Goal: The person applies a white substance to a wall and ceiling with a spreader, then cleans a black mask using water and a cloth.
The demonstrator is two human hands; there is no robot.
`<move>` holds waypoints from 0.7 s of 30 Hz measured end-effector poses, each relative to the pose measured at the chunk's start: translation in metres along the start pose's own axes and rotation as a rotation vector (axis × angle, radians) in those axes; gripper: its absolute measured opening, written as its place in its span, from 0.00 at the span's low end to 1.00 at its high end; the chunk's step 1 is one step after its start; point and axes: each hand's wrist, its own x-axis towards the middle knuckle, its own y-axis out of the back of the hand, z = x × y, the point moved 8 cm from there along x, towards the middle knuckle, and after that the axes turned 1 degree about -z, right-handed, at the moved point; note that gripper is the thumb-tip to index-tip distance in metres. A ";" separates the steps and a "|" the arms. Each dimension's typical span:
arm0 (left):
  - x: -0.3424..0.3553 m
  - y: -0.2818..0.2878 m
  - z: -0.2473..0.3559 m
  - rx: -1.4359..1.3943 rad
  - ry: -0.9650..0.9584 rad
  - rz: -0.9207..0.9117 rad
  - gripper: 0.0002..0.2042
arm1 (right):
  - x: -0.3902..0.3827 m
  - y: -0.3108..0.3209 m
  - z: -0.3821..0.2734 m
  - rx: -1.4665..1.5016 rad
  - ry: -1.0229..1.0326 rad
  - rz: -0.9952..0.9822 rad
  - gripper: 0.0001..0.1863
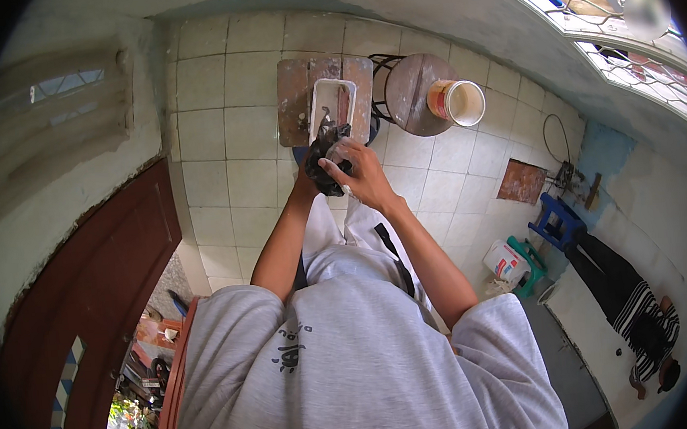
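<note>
In front of my body, both hands meet at a crumpled sheet of thin black plastic (324,167), which looks like a bag. My right hand (364,174) is closed on its right side, with the thumb pressing toward the fingers; pale smears mark the skin. Black plastic covers most of my left hand (306,179), so only the wrist end shows and its fingers are hidden. Just beyond, a white rectangular tray (317,95), with dark and brownish residue inside, rests on a paint-spotted wooden stool (291,97). The plastic overlaps the tray's near end.
A round stool (407,96) holds a white bucket (464,103) to the right. Farther right are a white and green container (517,265), a blue plastic stool (555,220) and a seated person (638,312). A brown door (99,290) stands at left; pale tiles (252,125) cover the floor.
</note>
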 end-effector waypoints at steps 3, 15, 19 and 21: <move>-0.007 -0.001 0.001 -0.020 0.016 0.003 0.23 | -0.009 0.000 -0.015 -0.003 0.017 0.043 0.14; -0.046 -0.005 -0.002 -0.117 0.130 0.057 0.21 | -0.049 -0.018 -0.015 0.045 -0.072 0.088 0.13; -0.053 -0.004 -0.007 -0.130 0.170 0.087 0.21 | -0.057 -0.021 -0.006 0.079 -0.096 0.116 0.14; -0.055 -0.003 -0.010 -0.120 0.170 0.088 0.20 | -0.058 -0.022 -0.006 0.079 -0.105 0.119 0.14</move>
